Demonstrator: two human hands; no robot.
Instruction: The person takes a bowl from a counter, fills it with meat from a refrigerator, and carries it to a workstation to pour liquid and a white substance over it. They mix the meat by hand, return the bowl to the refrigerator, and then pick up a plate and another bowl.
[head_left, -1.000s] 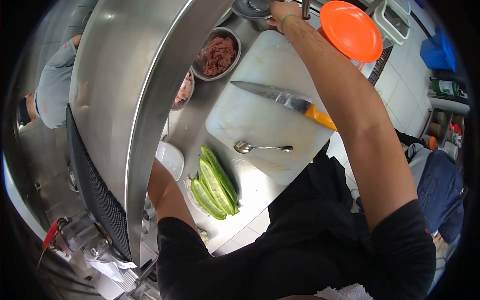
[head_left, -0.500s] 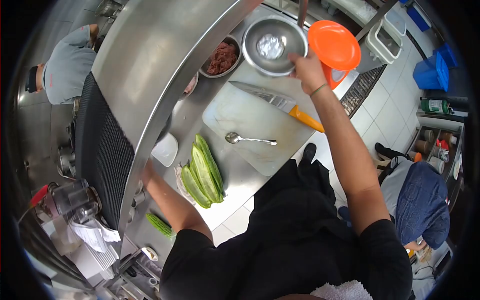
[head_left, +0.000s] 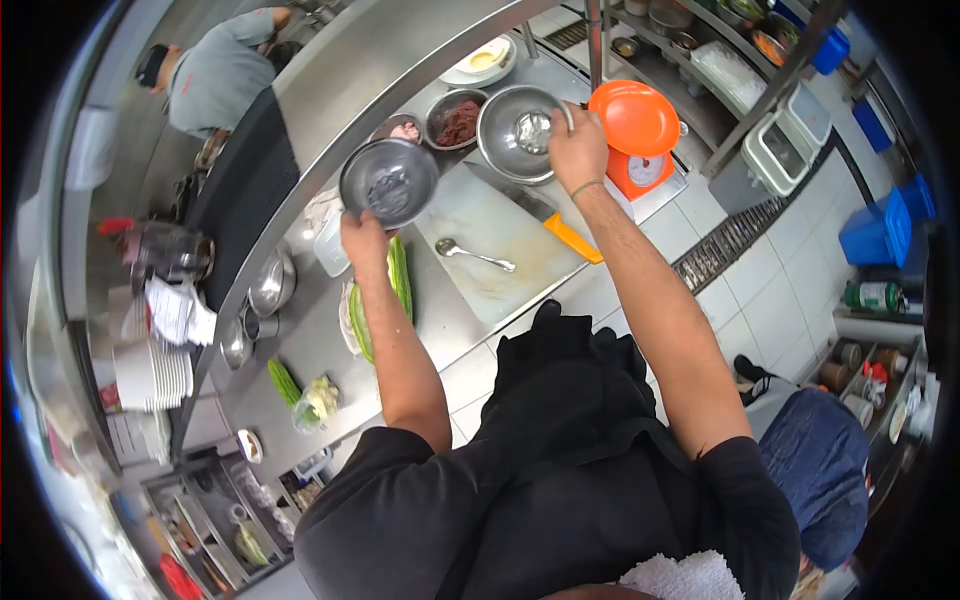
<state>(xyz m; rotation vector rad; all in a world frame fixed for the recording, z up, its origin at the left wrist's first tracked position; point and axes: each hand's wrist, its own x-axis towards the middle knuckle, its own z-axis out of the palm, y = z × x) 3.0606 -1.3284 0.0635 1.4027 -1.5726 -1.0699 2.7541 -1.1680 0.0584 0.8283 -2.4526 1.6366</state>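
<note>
My left hand (head_left: 365,240) grips the rim of a steel bowl (head_left: 412,205), lifted over the counter and tilted so its shiny inside shows. My right hand (head_left: 580,150) is closed on the rim of another steel bowl (head_left: 492,145), beside the orange kitchen scale (head_left: 640,178) with its round orange pan (head_left: 635,117). Below the hands lies a white cutting board (head_left: 490,295) with a spoon (head_left: 475,255) and an orange-handled knife (head_left: 573,239); the right-hand bowl partly hides the blade. Halved green gourds (head_left: 400,280) are partly covered by my left forearm.
A bowl of raw minced meat (head_left: 460,122) and a bowl with pale pink pieces (head_left: 404,131) stand behind. The steel overhead shelf (head_left: 400,75) runs along the counter. A bumpy green gourd (head_left: 283,381) lies at lower left. Two other people work nearby, one across and one at right.
My left hand has come out from beneath the shelf and now holds a steel bowl above the counter. My right hand stays at its bowl's rim. The view has shifted.
</note>
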